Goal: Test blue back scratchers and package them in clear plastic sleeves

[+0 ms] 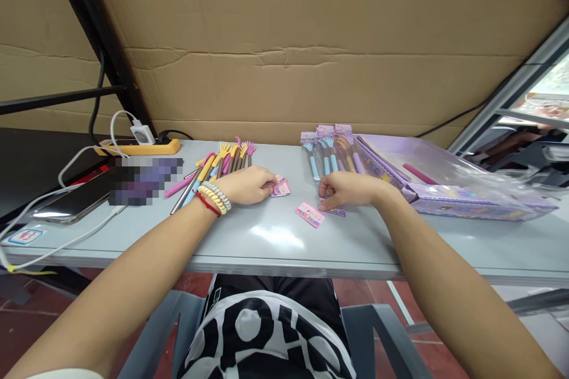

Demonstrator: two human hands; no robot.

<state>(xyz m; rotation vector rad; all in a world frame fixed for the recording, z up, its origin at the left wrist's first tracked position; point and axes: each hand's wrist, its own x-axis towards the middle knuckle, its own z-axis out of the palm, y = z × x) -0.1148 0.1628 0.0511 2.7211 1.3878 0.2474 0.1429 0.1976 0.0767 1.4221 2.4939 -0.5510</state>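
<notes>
My left hand [252, 185], with beaded bracelets at its wrist, has its fingers curled onto a small pile of pink printed cards [281, 187] on the table. To the right, my right hand [341, 189] is closed in a pinch at a purple printed card [336, 212], partly hidden beneath it. One loose pink card [310, 214] lies between the hands. Behind my left hand are several back scratchers [222, 160] with hand-shaped heads in yellow, pink and blue. Beyond my right hand lie several bagged back scratchers [328, 154] with purple header cards.
A purple box [471, 201] with clear plastic wrap and a pink stick stands at the right. On the left are a phone [73, 201], white cables and a yellow power strip [166, 147]. A cardboard wall [284, 71] rises behind the grey table [249, 243].
</notes>
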